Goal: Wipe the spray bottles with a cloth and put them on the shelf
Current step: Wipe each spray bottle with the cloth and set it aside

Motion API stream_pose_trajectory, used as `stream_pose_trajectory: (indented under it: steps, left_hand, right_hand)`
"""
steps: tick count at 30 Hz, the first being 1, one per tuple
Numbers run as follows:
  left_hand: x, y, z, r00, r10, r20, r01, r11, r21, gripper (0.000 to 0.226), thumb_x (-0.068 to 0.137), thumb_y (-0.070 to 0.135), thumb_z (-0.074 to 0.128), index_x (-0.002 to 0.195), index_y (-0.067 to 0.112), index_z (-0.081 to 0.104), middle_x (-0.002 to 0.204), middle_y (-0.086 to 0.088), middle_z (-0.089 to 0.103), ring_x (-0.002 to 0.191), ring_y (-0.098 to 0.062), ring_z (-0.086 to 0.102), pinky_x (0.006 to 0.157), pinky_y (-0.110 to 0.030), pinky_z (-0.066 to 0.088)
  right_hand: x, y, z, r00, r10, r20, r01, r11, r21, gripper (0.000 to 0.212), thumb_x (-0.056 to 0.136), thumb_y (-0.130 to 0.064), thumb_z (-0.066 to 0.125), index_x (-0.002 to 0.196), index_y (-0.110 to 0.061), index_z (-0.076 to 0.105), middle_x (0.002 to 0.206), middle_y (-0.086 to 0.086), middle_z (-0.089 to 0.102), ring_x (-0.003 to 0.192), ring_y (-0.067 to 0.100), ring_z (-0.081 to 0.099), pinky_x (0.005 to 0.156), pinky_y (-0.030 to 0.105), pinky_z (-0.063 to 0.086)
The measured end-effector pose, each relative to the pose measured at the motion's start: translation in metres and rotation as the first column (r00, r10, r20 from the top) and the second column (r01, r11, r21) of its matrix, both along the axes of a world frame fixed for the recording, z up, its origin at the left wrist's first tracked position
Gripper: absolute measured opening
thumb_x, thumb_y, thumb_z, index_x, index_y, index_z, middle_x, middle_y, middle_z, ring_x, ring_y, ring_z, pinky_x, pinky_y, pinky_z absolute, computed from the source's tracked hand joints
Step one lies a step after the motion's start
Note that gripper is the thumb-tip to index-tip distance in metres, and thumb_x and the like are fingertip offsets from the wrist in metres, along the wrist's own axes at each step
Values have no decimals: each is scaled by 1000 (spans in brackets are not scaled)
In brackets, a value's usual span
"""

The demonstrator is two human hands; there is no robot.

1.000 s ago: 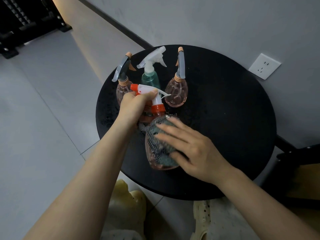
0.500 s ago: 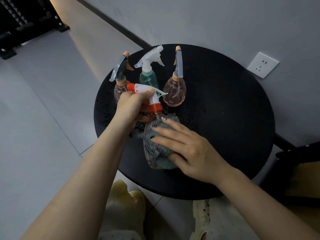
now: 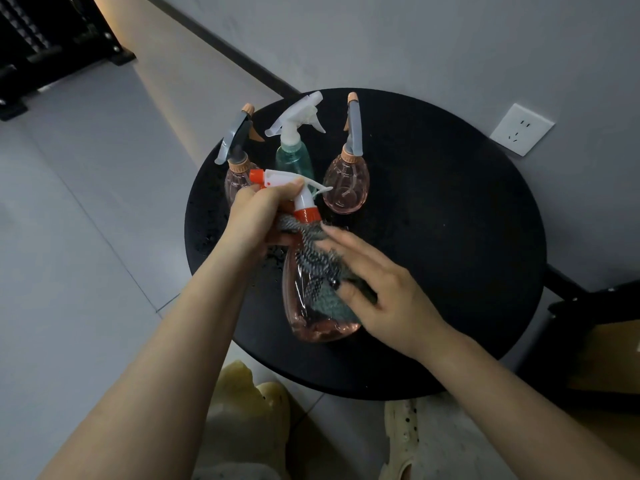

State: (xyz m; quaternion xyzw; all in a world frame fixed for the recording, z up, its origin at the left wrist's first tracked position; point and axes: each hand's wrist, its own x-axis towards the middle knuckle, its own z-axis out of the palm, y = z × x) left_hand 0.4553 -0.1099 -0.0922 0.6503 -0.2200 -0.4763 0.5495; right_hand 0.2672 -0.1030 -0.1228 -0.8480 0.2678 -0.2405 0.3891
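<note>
My left hand grips the white and orange spray head of a clear pink bottle held tilted over the round black table. Against the bottle's side, my right hand presses a grey patterned cloth, fingers flat on it. Behind stand three more bottles: a pink one with a grey trigger at the left, partly hidden by my left hand, a teal one with a white head in the middle, and a pink one at the right.
The table stands against a grey wall with a white socket. A black shelf frame stands far left on the tiled floor. Dark furniture sits right of the table. Pale shoes show below the table edge.
The cloth and my right hand have slid up the bottle toward its neck. My left hand keeps its hold on the spray head. The lower part of the bottle now shows bare.
</note>
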Motion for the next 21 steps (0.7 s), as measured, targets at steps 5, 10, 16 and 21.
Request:
stream_pose_trajectory:
  steps: [5,10,16,21]
  left_hand:
    - [15,0,0,999,47,-3,-47,999,21,13,86,18,62,95,9,60,71,-2,63,57,-13,64,48,-29,53]
    - [18,0,-1,999,32,-12,-32,999,35,21,86,20,62,103,8,57,77,-3,62,56,-11,65,48,-29,53]
    - [7,0,3,1000,-20,-10,20,1000,9,8,89,18,59,87,10,61,69,-4,62,52,-11,63,46,-24,51]
    - [-2,1,6,999,-51,-15,51,999,3,8,90,16,58,82,14,58,63,0,64,57,-14,63,51,-30,55]
  right_hand:
    - [-7,7,-1,965,188,-184,-254,851,-459,51,85,-17,53,135,-21,45,145,-3,40,142,21,22,114,37,26]
    - [-8,7,-4,947,240,-213,-319,778,-542,49,85,-14,52,133,-21,47,141,-1,46,139,23,28,113,40,27]
    - [-4,-1,-4,993,102,-62,-114,968,-226,52,88,-18,48,138,-28,39,148,-15,31,142,10,20,114,25,23]
    - [3,-6,-5,988,-122,94,94,962,258,35,94,-26,48,128,-35,48,132,-22,49,124,-5,44,104,21,38]
